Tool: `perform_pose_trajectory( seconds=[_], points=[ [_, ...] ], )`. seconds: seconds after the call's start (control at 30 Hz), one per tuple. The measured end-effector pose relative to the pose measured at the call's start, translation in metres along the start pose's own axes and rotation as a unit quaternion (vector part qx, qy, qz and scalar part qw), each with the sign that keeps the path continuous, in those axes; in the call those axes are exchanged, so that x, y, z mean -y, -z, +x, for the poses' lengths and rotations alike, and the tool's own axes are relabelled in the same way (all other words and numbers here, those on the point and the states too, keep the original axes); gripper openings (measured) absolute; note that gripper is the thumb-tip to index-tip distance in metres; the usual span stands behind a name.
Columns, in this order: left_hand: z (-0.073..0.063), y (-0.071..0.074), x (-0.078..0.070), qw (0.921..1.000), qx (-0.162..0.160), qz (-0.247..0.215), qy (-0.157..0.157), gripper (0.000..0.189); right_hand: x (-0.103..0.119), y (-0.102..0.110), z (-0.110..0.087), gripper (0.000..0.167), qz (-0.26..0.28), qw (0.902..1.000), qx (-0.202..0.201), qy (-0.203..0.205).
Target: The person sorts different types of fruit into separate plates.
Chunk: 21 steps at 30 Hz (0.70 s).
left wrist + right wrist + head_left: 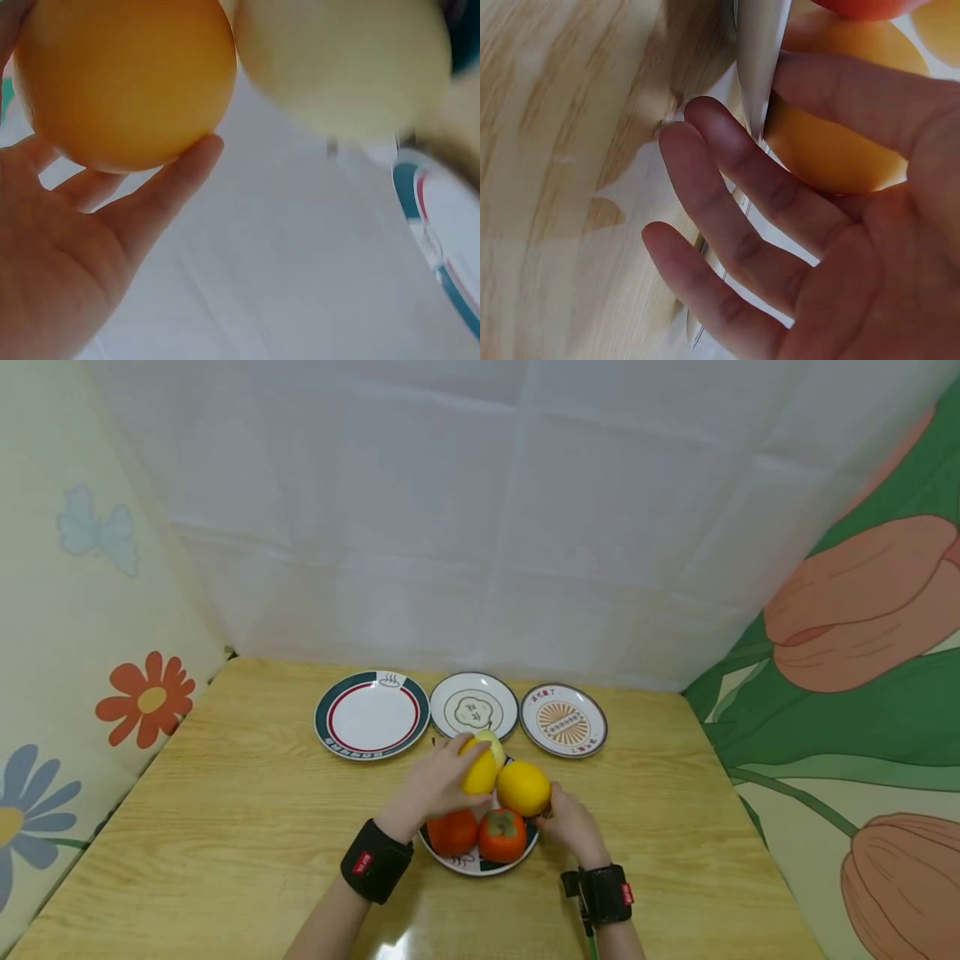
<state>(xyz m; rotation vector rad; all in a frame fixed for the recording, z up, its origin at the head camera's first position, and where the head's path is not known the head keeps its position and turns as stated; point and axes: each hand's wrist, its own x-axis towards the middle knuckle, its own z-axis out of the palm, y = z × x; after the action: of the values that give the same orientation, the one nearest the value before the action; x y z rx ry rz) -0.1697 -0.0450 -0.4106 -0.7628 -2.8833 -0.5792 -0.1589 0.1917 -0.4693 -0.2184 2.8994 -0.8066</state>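
Observation:
My left hand (pixel 442 777) curls round a yellow lemon (pixel 480 772) above the near plate (pixel 478 867); this fruit looks orange in the left wrist view. A pale yellow-green fruit, perhaps a pear (pixel 345 67), sits right beside that lemon, partly behind my fingers in the head view; what supports it cannot be told. My right hand (pixel 573 828) is at the plate's right side, thumb inside the rim (pixel 761 75) and the other fingers outside it. Near that thumb lies a second lemon (pixel 523 787). A persimmon (pixel 502 836) and another orange-red fruit (pixel 452 833) are on the plate.
Along the back of the wooden table (pixel 247 827) stand a green-rimmed plate (pixel 372 717), a plate with a grey emblem (pixel 474 687) and a smaller plate with an orange sunburst (pixel 564 720). A white cloth (pixel 420 527) hangs behind them.

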Motion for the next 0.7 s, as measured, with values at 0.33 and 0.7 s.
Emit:
perform_pose_trajectory(
  seconds=[0.33, 0.7],
  points=[
    [0.011, 0.023, 0.114, 0.9854, -0.097, 0.024, 0.138, 0.074, 0.002, 0.0, -0.001, 0.048, -0.006, 0.9997, 0.001, -0.023],
    [-0.006, 0.004, 0.177, 0.9708, -0.085, -0.003, 0.224, 0.074, 0.003, 0.001, 0.001, 0.054, -0.008, 0.9995, 0.007, -0.031]
  ],
)
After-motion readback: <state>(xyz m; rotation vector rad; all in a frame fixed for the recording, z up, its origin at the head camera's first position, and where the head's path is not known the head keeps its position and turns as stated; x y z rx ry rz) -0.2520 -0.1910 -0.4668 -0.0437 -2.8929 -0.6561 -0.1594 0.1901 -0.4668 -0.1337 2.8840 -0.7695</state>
